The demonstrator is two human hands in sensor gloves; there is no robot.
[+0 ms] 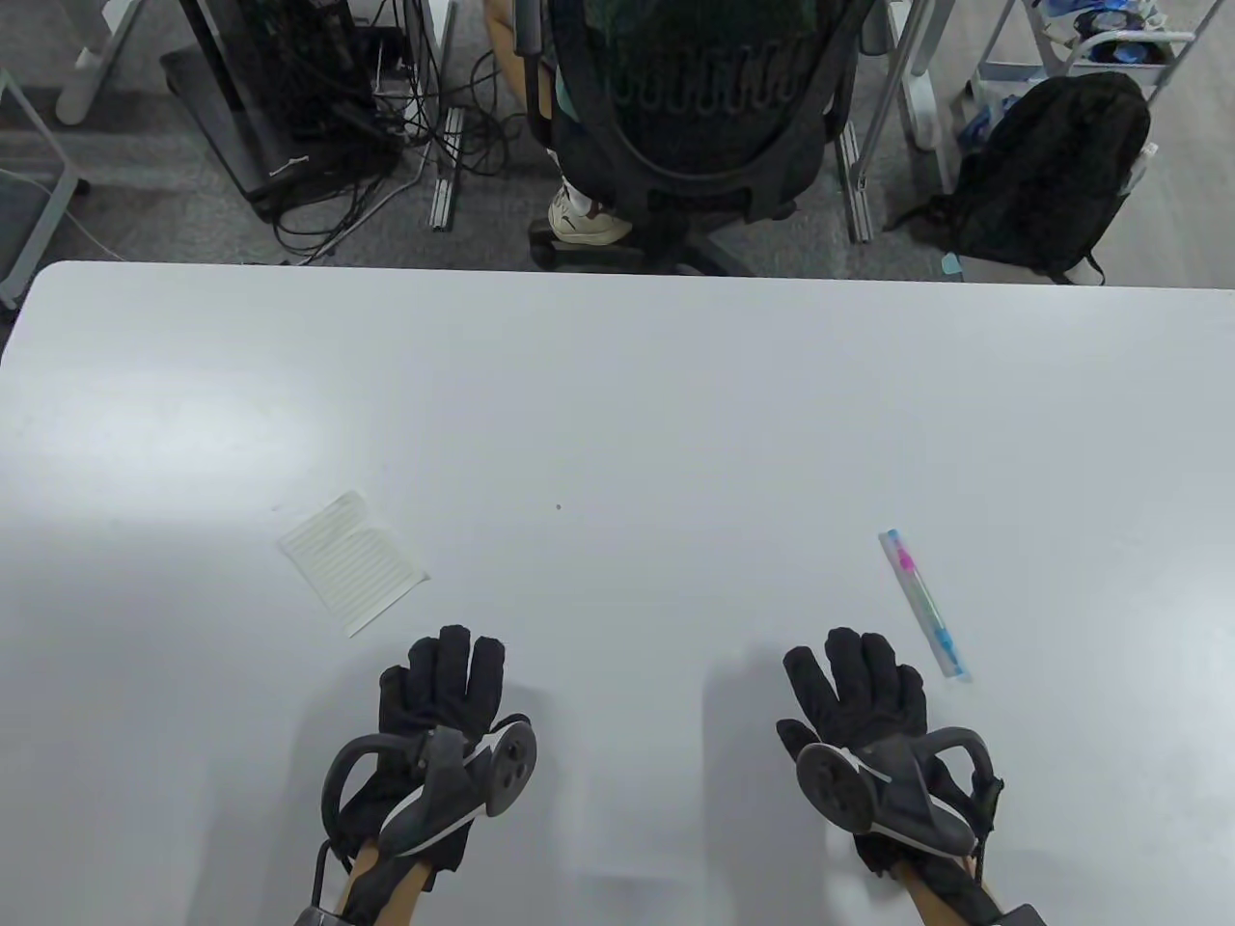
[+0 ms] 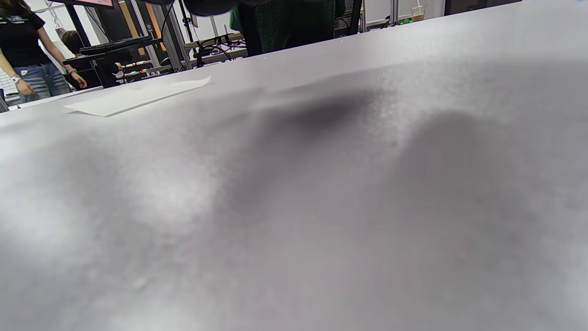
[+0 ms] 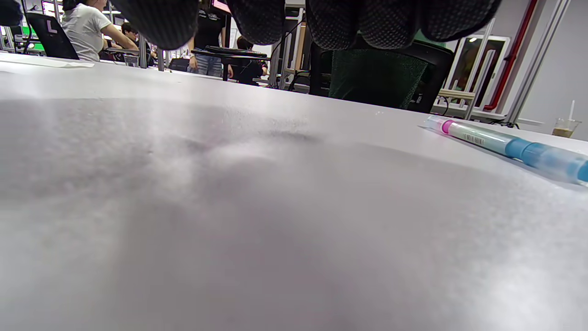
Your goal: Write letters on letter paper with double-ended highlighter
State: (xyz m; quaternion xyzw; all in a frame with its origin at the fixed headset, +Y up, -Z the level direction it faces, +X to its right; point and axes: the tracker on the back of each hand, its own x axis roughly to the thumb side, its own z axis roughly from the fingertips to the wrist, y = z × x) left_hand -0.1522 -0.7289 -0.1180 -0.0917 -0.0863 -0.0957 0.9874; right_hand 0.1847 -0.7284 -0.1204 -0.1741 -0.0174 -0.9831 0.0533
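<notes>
Table view, with both wrist views. Two gloved hands are shown resting palm-down near the 6 o'clock edge of the white table [image 1: 617, 405], each with a tracker strapped to its back. The left hand [image 1: 439, 699] is laid flat with fingers straight and close together, and nothing is held in it; the right hand [image 1: 859, 690] is likewise spread flat and empty. The sheet of ruled letter paper [image 1: 352, 562] is seen at about 11 o'clock from the left hand, near it but not touched, and is set askew to the table edge. The double-ended highlighter [image 1: 923, 604], pink at its far end and blue at its near end, is found lying flat at about 1 o'clock from the right hand, just beside the fingertips yet apart from them; both caps appear to be fitted. Beyond the table, an office chair [image 1: 695, 106] and a black backpack [image 1: 1052, 174] are visible. No step of the task is judged to have been begun. Several risks are anticipated: the round barrel may be rolled away if it is nudged rather than pinched; the loose sheet, unless pressed down, may be dragged or creased by the tip; and a cap may be fumbled by thickly gloved fingers.
</notes>
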